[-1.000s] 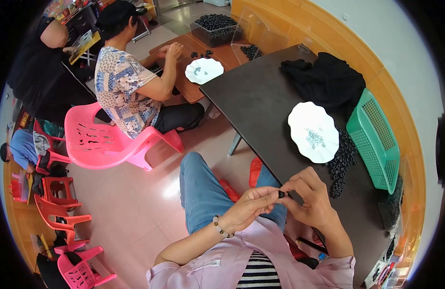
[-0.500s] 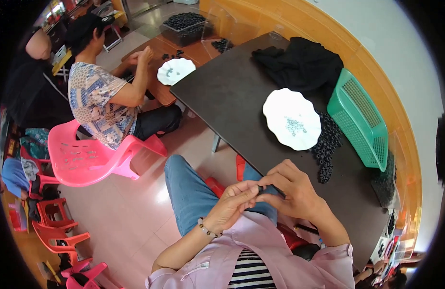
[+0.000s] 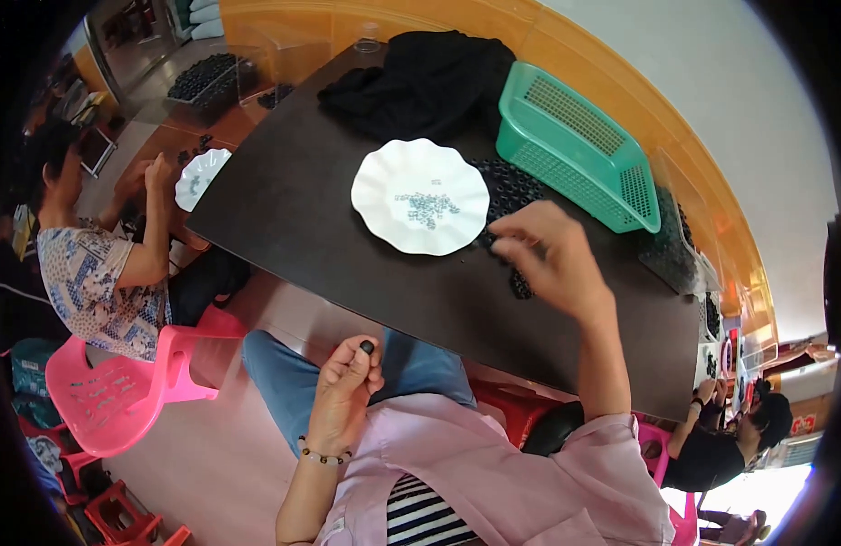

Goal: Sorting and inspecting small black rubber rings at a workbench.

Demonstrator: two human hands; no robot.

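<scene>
In my left hand (image 3: 349, 375), held upright above my lap, a small round black piece (image 3: 367, 347) is pinched between thumb and fingers. My right hand (image 3: 549, 259) is over the table beside a pile of black ring-like pieces (image 3: 509, 182). Its thumb and forefinger are apart, with the fingertips close to the pile's near end; slight blur hides whether they touch a piece. Just left of the pile lies a white scalloped plate (image 3: 384, 177), on which many tiny clear-bluish bits (image 3: 429, 208) are scattered.
Behind the pile stands a green perforated basket (image 3: 575, 173), with a black cloth (image 3: 420, 82) to its left. A clear container of dark pieces (image 3: 670, 250) is at the right. Another person (image 3: 102, 264) sits on the left by a pink chair (image 3: 111, 391) and a second white plate (image 3: 200, 177).
My right hand has left my left hand and moved out over the table to the black pile. My left hand keeps the black piece. The view has swung right.
</scene>
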